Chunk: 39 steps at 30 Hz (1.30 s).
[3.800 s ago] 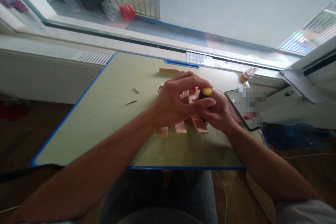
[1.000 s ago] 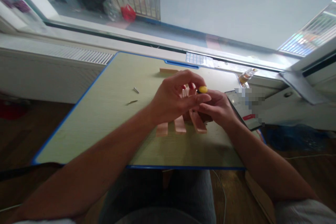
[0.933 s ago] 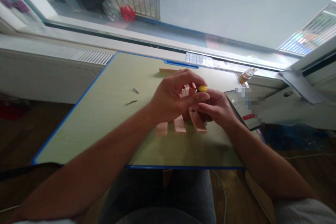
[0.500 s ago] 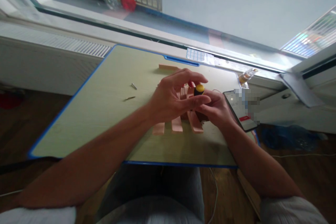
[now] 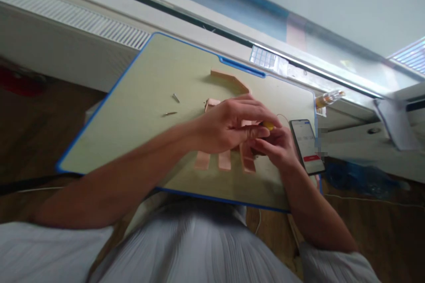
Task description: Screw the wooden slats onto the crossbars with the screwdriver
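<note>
- With twelve at the picture's top and the yellow-ended tool (image 5: 268, 125) as the dial's centre, the left hand (image 5: 224, 126) is reaching in from nine, its thumb and forefinger closing on the tool's end.
- The right hand (image 5: 280, 147) is sitting just below the tool, its fingers curling; what they are gripping is hidden, so I cannot tell.
- Three wooden slats (image 5: 224, 160) are poking out below the hands, between seven and eight.
- A bent wooden strip (image 5: 229, 76) is lying at eleven.
- A screw (image 5: 175, 97) is lying between nine and ten, a thin metal piece (image 5: 170, 113) at nine.
- At four, a phone (image 5: 303, 141) is resting near the right hand.
- A bottle (image 5: 328, 98) is showing at two, beside the blue-edged table (image 5: 129, 110).
</note>
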Available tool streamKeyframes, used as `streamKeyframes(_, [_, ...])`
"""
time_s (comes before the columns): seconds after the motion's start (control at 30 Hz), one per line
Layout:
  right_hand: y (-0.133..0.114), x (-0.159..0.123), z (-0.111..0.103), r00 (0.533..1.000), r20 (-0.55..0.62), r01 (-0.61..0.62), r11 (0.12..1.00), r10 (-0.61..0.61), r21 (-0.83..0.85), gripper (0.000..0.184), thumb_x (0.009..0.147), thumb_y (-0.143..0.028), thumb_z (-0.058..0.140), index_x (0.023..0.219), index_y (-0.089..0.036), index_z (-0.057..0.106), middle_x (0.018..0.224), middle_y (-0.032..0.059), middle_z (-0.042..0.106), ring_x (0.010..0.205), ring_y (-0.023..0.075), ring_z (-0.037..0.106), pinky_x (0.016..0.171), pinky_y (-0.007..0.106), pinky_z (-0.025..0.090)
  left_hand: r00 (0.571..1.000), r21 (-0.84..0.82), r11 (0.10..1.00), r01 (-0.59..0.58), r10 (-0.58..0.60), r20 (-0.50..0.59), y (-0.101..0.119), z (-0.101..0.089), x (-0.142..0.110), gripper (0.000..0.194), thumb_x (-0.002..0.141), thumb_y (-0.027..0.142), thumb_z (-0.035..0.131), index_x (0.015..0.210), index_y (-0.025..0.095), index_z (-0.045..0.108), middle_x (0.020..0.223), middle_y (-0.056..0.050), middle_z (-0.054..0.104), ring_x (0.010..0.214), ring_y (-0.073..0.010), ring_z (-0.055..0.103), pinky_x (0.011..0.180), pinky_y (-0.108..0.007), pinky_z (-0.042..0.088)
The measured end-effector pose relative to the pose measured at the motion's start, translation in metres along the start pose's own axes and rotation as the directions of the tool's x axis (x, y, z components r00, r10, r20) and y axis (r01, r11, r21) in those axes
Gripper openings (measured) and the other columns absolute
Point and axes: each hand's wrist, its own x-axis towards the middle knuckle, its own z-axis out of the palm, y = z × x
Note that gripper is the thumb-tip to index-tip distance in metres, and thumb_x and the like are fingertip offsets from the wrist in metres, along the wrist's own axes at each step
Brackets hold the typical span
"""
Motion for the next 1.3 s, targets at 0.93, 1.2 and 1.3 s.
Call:
streamKeyframes(0.93, [0.032,0.006,0.005,0.989,-0.124,0.076,0.996,-0.081,-0.051,0.034,0.081,-0.046,0.094,0.084,-0.019,0.073,0.074,-0.0015,0.061,0.066,0.0137,0.050,0.059,0.026,0.046,0.953,0.125,0.946,0.300,-0.302,-0.002,0.004,0.001,0.016,0.023,0.089,0.039,0.093,0.100,0.021,0.086,0.097,-0.005,0.084,0.094,-0.0221,0.073,0.094,-0.038,0.057])
streamKeyframes(1.2, [0.036,0.007,0.009,0.975,-0.200,0.086,0.992,-0.102,-0.088,0.038,0.078,-0.049,0.099,0.083,-0.020,0.074,0.078,0.0021,0.067,0.070,0.0182,0.059,0.057,0.030,0.052,0.843,0.132,0.930,0.344,-0.368,0.392,0.001,-0.029,0.057,0.035,0.085,0.045,0.095,0.099,0.016,0.084,0.098,-0.006,0.085,0.088,-0.0191,0.074,0.079,-0.031,0.054])
streamKeyframes(1.3, [0.040,0.007,0.011,0.956,-0.257,0.113,0.986,-0.141,-0.120,0.034,0.079,-0.046,0.099,0.083,-0.021,0.076,0.075,0.0016,0.068,0.067,0.0188,0.059,0.058,0.031,0.052,0.803,0.200,0.927,0.316,-0.374,0.464,0.005,-0.032,0.072,0.032,0.082,0.043,0.096,0.092,0.016,0.083,0.089,-0.004,0.083,0.083,-0.0181,0.072,0.074,-0.029,0.052])
